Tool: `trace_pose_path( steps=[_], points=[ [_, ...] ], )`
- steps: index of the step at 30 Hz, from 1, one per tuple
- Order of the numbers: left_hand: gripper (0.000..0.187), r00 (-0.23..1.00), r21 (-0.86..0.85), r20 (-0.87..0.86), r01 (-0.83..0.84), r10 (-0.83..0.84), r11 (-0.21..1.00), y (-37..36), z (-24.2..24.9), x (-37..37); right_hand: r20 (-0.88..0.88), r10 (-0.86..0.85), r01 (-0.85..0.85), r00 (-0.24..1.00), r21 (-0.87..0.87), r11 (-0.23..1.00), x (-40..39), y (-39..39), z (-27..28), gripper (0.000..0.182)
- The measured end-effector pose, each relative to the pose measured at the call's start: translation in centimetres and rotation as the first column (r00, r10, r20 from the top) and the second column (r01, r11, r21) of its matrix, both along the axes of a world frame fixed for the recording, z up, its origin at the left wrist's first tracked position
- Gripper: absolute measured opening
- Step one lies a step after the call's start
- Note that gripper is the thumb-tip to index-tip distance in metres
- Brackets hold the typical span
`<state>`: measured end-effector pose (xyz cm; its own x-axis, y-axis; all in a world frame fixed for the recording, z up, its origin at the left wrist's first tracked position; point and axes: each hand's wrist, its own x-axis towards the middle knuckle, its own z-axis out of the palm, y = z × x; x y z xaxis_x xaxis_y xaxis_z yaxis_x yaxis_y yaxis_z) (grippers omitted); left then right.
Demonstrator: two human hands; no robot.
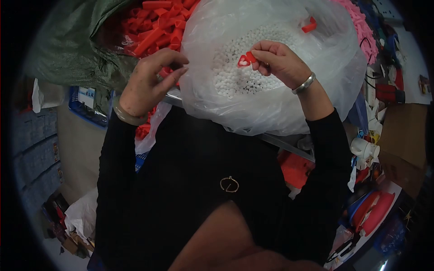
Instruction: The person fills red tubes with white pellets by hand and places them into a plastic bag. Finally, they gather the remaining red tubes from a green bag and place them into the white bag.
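Observation:
My right hand (280, 63) pinches a small red piece (244, 60) with white bits in its opening, above many small white balls (230, 81). The balls lie in a large translucent plastic bag (203, 99). My left hand (151, 83) is at the bag's left edge, thumb and fingers apart, with no object visible between them. Behind it is a heap of red tube-like pieces (156, 40). Another red piece (309, 25) rests on the bag's upper right part.
A dark green sack (74, 49) is at the upper left, above a blue basket (86, 115). Pink pieces (357, 27) lie at the upper right. A cardboard box (402, 144) and a white container (363, 148) are on the right.

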<state>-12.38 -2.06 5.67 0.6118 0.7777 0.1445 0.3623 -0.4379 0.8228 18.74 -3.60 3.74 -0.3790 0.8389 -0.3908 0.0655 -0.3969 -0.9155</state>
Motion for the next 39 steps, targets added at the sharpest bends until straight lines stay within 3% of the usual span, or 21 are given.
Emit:
trace_pose_path(
  steps=[2, 5, 8, 10, 11, 12, 13, 14, 15, 18, 25, 27, 28, 30, 32, 33, 34, 35, 36, 37, 39],
  points=[
    [0.033, 0.993, 0.134, -0.015, 0.114, -0.113, 0.984, -0.1, 0.0, 1.6, -0.014, -0.018, 0.018, 1.000, 0.005, 1.000, 0.1, -0.8, 1.2, 0.018],
    [0.045, 0.994, 0.326, 0.067, 0.059, -0.085, 0.944, -1.0, -1.6, 5.7, -0.074, -0.051, 0.053, 0.996, 0.023, 0.998, -0.3, -1.6, 2.7, 0.016],
    [0.054, 0.977, 0.300, 0.127, 0.128, -0.172, 0.945, -1.5, -2.7, 8.5, -0.094, -0.024, 0.032, 0.995, 0.081, 0.996, -1.3, -2.4, 3.8, 0.016],
    [0.041, 0.958, 0.296, 0.213, 0.122, -0.190, 0.947, -1.4, -3.6, 9.5, 0.136, -0.152, 0.094, 0.979, 0.356, 0.930, -2.3, -3.2, 4.2, 0.014],
    [0.034, 0.960, 0.050, 0.204, 0.186, -0.192, 0.981, -1.3, -3.5, 9.6, 0.141, -0.160, 0.100, 0.977, 0.361, 0.927, -2.6, -3.5, 4.3, 0.014],
    [0.028, 0.959, -0.197, 0.196, 0.241, -0.202, 0.950, -1.2, -3.4, 9.8, 0.327, -0.248, 0.026, 0.912, 0.558, 0.830, -2.9, -4.0, 4.5, 0.014],
    [0.028, 0.954, -0.191, 0.204, 0.257, -0.218, 0.947, -1.3, -3.4, 10.2, 0.474, -0.368, -0.094, 0.800, 0.705, 0.703, -3.2, -4.4, 4.7, 0.016],
    [0.023, 0.955, -0.125, 0.256, 0.190, -0.154, 0.974, -1.8, -3.5, 10.5, 0.513, -0.411, -0.109, 0.754, 0.714, 0.691, -3.9, -5.0, 4.5, 0.019],
    [0.018, 0.946, -0.066, 0.311, 0.114, -0.088, 0.991, -2.0, -3.7, 10.8, 0.518, -0.421, -0.105, 0.744, 0.714, 0.693, -4.6, -5.4, 4.4, 0.019],
    [0.017, 0.945, -0.038, 0.328, 0.015, -0.001, 0.999, -1.4, -4.6, 10.9, 0.395, -0.646, -0.233, 0.653, 0.917, 0.325, -7.0, -6.0, 2.7, 0.036],
    [0.020, 0.950, -0.048, 0.312, 0.007, 0.009, 0.999, -1.4, -4.2, 10.3, 0.438, -0.699, -0.248, 0.566, 0.899, 0.362, -7.7, -6.7, 1.7, 0.046],
    [0.019, 0.991, 0.099, 0.133, -0.007, -0.006, 0.995, -0.6, -2.2, 8.3, 0.314, -0.543, -0.131, 0.779, 0.928, 0.349, -7.3, -5.9, 2.1, 0.041],
    [0.018, 0.999, 0.011, -0.024, -0.036, 0.036, 0.999, -0.6, -0.6, 7.1, 0.311, -0.546, -0.132, 0.778, 0.930, 0.342, -6.5, -5.3, 2.0, 0.041],
    [0.018, 1.000, 0.003, 0.002, -0.021, 0.021, 1.000, -0.5, 0.2, 3.6, 0.387, -0.424, -0.041, 0.819, 0.777, 0.628, -3.5, -3.3, 1.7, 0.031],
    [0.019, 0.999, -0.075, -0.044, -0.017, 0.014, 0.997, -0.9, 0.1, -1.4, 0.468, -0.596, -0.129, 0.653, 0.844, 0.521, 2.3, 1.2, 0.4, 0.025],
    [0.022, 0.972, -0.151, -0.233, -0.056, 0.019, 0.987, -1.0, 1.2, -3.5, 0.502, -0.671, -0.140, 0.546, 0.844, 0.518, 5.2, 3.3, 0.3, 0.021],
    [0.025, 0.910, -0.218, -0.414, -0.112, 0.012, 0.969, -1.3, 2.2, -5.6, 0.650, -0.646, -0.197, 0.400, 0.750, 0.632, 7.6, 5.0, 1.3, 0.021],
    [0.025, 0.909, -0.216, -0.416, -0.120, 0.020, 0.969, -1.9, 1.7, -8.0, 0.733, -0.622, -0.195, 0.274, 0.676, 0.711, 10.6, 7.1, 0.5, 0.022],
    [0.027, 0.766, -0.060, -0.640, -0.130, 0.061, 0.990, -2.7, 0.7, -10.6, 0.802, -0.578, -0.180, 0.147, 0.597, 0.782, 12.9, 9.1, -0.5, 0.023],
    [0.030, 0.567, 0.091, -0.814, -0.097, 0.130, 0.991, -3.3, 0.0, -12.3, 0.800, -0.578, -0.187, 0.159, 0.600, 0.778, 13.8, 10.4, -0.9, 0.023],
    [0.030, 0.538, 0.179, -0.818, -0.102, 0.205, 0.979, -3.8, -0.7, -13.8, 0.956, -0.292, -0.177, -0.032, 0.282, 0.943, 15.1, 12.3, -1.4, 0.026]
  ],
)
